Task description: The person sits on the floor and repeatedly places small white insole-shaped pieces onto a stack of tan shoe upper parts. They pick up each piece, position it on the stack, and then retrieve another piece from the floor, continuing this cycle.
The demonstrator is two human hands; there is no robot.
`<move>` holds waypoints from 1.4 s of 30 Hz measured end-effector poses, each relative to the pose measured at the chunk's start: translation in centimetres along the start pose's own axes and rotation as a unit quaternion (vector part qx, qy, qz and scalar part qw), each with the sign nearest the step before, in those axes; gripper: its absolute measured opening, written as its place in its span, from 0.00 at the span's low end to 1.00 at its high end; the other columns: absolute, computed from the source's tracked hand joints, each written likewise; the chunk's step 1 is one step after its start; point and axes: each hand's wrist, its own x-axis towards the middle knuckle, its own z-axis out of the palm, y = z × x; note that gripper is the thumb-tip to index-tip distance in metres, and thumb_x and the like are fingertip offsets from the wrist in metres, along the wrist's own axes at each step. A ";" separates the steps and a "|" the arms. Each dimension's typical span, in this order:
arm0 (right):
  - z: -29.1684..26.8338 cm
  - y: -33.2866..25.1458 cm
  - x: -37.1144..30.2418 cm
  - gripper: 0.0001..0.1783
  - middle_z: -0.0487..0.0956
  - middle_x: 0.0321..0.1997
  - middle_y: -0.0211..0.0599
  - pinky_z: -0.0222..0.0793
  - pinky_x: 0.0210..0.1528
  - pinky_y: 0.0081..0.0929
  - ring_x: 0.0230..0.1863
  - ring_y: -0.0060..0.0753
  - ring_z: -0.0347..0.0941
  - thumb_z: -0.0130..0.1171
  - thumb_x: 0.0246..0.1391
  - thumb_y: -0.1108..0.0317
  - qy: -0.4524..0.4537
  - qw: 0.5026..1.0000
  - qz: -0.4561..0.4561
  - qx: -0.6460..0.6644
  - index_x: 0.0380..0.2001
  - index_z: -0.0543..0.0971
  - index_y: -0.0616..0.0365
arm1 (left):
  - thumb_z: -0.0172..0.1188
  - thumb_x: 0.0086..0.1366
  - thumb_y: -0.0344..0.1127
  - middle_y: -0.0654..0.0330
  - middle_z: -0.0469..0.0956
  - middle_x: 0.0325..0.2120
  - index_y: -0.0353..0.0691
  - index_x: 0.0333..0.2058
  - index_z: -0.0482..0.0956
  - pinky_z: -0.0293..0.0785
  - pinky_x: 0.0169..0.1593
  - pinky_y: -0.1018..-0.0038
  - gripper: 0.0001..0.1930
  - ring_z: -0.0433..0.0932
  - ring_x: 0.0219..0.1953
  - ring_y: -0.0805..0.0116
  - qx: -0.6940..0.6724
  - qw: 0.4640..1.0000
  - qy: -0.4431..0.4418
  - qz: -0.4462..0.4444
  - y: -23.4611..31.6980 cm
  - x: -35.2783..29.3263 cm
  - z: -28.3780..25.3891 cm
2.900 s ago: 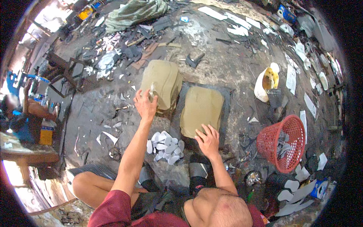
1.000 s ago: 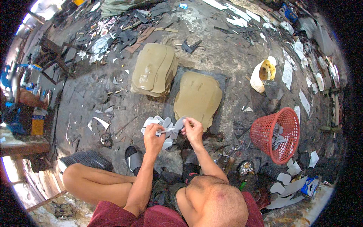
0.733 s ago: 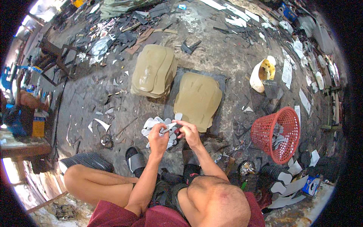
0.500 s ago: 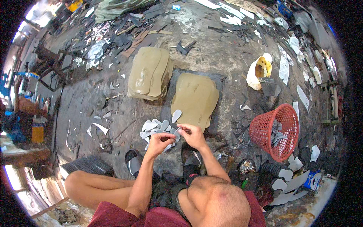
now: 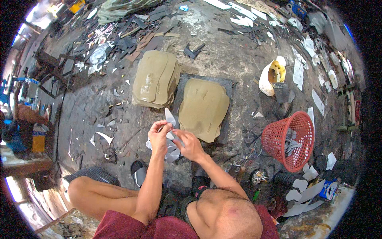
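My left hand (image 5: pixel 158 137) pinches a grey, teardrop-shaped flat piece (image 5: pixel 170 116) by its lower end, with its pointed end up. Close beside those fingertips is my right hand (image 5: pixel 190 145), its thumb and fingers apart. Beneath both hands lies a heap of similar grey pieces (image 5: pixel 172 154) on the floor, partly hidden by them. Just beyond the right hand, a stack of tan, sole-shaped sheets (image 5: pixel 205 107) rests on a dark mat (image 5: pixel 227 85). A taller stack of tan sheets (image 5: pixel 154 77) stands to its left.
A red plastic basket (image 5: pixel 268 137) with grey pieces inside leans at the right. Behind it lies a cut white container (image 5: pixel 266 81) with brownish residue. Black ribbed soles (image 5: pixel 90 175) sit by my left knee. Scraps (image 5: pixel 104 137) litter the floor; a wooden bench (image 5: pixel 28 165) stands at left.
Both hands have shifted; the left has risen and now holds up a teardrop piece. The right hand's pinch has opened. The piece at the tan stack's near-left corner is no longer there.
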 end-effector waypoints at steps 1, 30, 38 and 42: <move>-0.3 -0.3 -1.1 0.26 0.76 0.61 0.46 0.66 0.62 0.46 0.61 0.53 0.71 0.63 0.57 0.63 0.037 0.994 0.023 -0.098 0.58 0.75 0.56 | 0.67 0.58 0.21 0.60 0.82 0.34 0.36 0.38 0.80 0.81 0.41 0.74 0.10 0.81 0.34 0.71 0.009 1.000 0.000 0.009 0.5 -0.1 -0.4; -10.2 4.2 0.3 0.11 0.83 0.36 0.45 0.76 0.39 0.40 0.38 0.49 0.79 0.61 0.58 0.66 0.170 0.951 0.092 -0.240 0.41 0.82 0.60 | 0.66 0.60 0.49 0.65 0.75 0.36 0.62 0.46 0.87 0.64 0.46 0.60 0.15 0.70 0.44 0.60 0.602 0.648 -0.245 0.397 -7.7 1.6 3.6; -8.0 4.4 -1.7 0.11 0.82 0.40 0.48 0.76 0.46 0.45 0.43 0.53 0.80 0.58 0.58 0.67 0.103 0.974 0.089 -0.179 0.42 0.82 0.60 | 0.66 0.60 0.47 0.63 0.75 0.38 0.58 0.46 0.87 0.64 0.47 0.58 0.15 0.70 0.46 0.58 0.591 0.652 -0.220 0.421 -7.5 0.9 3.5; -8.0 5.3 -0.8 0.12 0.81 0.41 0.48 0.75 0.49 0.46 0.45 0.55 0.78 0.57 0.57 0.68 0.071 0.973 0.059 -0.210 0.44 0.80 0.60 | 0.66 0.61 0.47 0.62 0.74 0.40 0.55 0.44 0.88 0.63 0.51 0.56 0.14 0.69 0.48 0.55 0.586 0.680 -0.192 0.397 -7.4 -0.5 3.6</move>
